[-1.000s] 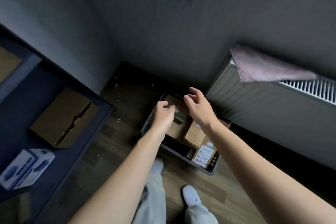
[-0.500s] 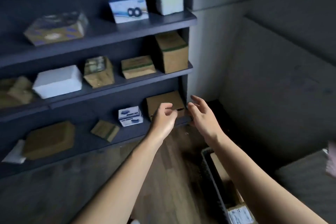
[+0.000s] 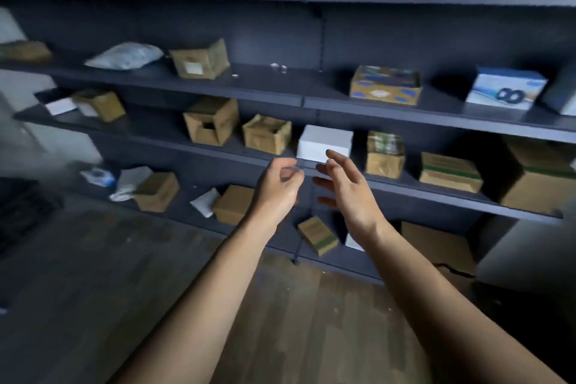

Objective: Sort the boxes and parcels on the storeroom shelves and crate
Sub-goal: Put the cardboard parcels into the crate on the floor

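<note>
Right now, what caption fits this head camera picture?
Empty left hand and right hand hover before a white box on dark shelves of cardboard boxes.

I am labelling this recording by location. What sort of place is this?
Most likely a storeroom: long dark blue-grey shelves line the wall, holding scattered brown cardboard boxes, a plain white box and a grey plastic mailing bag.
</note>
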Tool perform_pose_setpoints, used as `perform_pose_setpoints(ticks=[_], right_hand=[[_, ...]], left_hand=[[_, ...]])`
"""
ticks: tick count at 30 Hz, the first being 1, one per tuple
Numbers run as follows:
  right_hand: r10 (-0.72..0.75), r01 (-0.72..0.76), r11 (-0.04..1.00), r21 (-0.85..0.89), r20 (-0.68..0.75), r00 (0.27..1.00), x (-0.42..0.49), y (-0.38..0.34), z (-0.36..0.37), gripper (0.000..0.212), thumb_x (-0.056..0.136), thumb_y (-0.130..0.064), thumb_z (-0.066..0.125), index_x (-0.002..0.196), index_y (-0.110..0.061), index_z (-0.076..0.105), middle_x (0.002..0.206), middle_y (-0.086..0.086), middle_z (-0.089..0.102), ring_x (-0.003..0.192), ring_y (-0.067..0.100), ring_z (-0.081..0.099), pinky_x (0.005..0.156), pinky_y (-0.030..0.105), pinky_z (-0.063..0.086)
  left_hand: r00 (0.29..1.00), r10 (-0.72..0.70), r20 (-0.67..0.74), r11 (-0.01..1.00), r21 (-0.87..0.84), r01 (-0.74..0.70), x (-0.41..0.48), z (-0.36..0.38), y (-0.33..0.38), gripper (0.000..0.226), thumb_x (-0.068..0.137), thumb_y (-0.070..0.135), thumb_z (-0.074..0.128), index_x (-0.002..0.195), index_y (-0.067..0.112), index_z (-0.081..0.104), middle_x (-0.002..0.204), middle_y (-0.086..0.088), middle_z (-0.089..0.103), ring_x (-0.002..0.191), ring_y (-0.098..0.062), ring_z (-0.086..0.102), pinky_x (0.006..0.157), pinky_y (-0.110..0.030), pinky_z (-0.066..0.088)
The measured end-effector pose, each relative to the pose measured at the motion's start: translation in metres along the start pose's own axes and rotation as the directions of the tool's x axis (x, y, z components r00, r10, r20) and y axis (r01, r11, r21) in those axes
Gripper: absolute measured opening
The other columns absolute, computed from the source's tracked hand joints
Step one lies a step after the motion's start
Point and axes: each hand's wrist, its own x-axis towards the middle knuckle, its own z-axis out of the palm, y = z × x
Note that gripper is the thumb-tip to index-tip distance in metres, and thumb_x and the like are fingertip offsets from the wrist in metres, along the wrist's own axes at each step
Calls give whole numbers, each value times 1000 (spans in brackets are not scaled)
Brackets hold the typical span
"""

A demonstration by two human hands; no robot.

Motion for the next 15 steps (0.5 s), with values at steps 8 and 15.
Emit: perform_pose_setpoints(ticks=[8, 15], right_hand=[[-29, 22, 999, 32, 237, 971, 38, -12, 248, 28, 102, -33, 44, 130, -33, 46, 129, -3, 59, 103, 4, 62, 93, 36, 52], [-48, 26, 998, 61, 379, 924, 100, -4, 407, 29, 102, -34, 44, 131, -38, 45, 131, -3, 57, 107, 8, 62, 91, 39, 52]], left_hand=[[970, 9, -245, 999, -41, -20, 44, -243, -18, 16, 97, 16, 53, 112, 22, 54, 104, 6, 57, 108, -19, 60, 89, -42, 55], [908, -15, -419, 998, -63, -13, 109, -388, -50, 14, 96, 16, 54, 106, 26, 56, 118, -5, 61, 108, -19, 61, 83, -37, 56]])
